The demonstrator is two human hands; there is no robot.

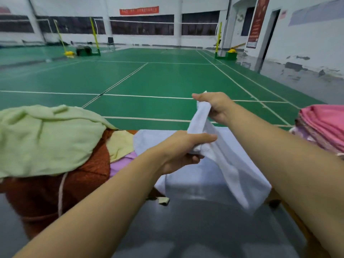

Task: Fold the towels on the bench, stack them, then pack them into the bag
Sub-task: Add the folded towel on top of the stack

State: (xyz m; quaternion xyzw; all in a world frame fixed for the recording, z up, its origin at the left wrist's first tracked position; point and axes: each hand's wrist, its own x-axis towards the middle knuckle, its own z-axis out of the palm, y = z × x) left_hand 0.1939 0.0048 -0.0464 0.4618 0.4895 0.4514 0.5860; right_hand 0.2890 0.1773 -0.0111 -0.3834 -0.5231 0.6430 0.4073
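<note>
Both your hands are on the white towel [214, 161]. Left hand [183, 150] is closed round a bunched edge near frame centre, thumb on top, fingers curled under. Right hand [216, 107] pinches the far end, at about 1 o'clock from the left and higher up.

The key relation is that the held edge runs 7-to-1 o'clock between your two grips, short and slack, and it's gathered rather than flat. The rest of the towel hangs off that edge: one flap drops toward 5 o'clock, the other part lies spread on the tabletop [186, 229] under your left forearm. So the long axis isn't laid out yet.

My guess is that you're finding corners for the first fold. Next move likely needs your hands drawn apart along that 7-to-1 line until the edge goes taut. The left hand is nearer the bulk of the cloth, so it should anchor. The risk is the bunched edge folding skewed if you don't slide to the true corners.

The unfolded pile sits at 9 o'clock: green towel [46, 138] on top of an orange one [55, 192], yellow [121, 146] and lilac [121, 162] beside it. The pink stack [325, 125] sits at 3 o'clock. I can't see a bag.
</note>
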